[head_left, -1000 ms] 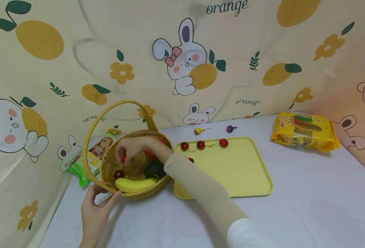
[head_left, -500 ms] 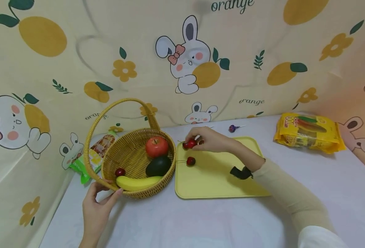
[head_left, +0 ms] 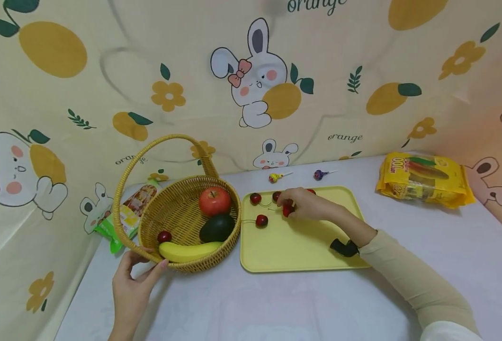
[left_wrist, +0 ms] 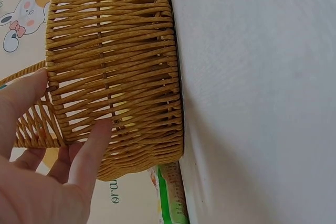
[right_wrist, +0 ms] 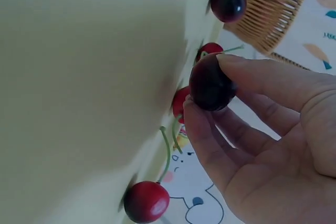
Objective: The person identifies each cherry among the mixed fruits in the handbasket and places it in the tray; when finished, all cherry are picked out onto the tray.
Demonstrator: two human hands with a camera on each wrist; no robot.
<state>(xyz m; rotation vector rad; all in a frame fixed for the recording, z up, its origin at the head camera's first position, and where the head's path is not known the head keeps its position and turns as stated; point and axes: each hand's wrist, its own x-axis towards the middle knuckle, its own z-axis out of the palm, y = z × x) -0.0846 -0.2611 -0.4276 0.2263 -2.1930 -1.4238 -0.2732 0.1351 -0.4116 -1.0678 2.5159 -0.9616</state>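
Observation:
My left hand grips the rim of the wicker basket near the handle's base; the left wrist view shows fingers behind the rim and one finger against the weave. Inside lie a banana, a red apple, a dark green avocado and one cherry. Over the yellow tray, my right hand pinches a dark red cherry between thumb and fingers. Several other cherries are on the tray, including one with its stem pointing left.
Two lollipops, one yellow and one purple, lie behind the tray. A yellow snack package sits at the back right. Behind the basket's left side is a green-ended food packet. A printed cloth hangs behind the table.
My right hand has come out of the basket with a cherry, reached the tray's far left corner, then shifted right along it. The left hand keeps its hold on the basket.

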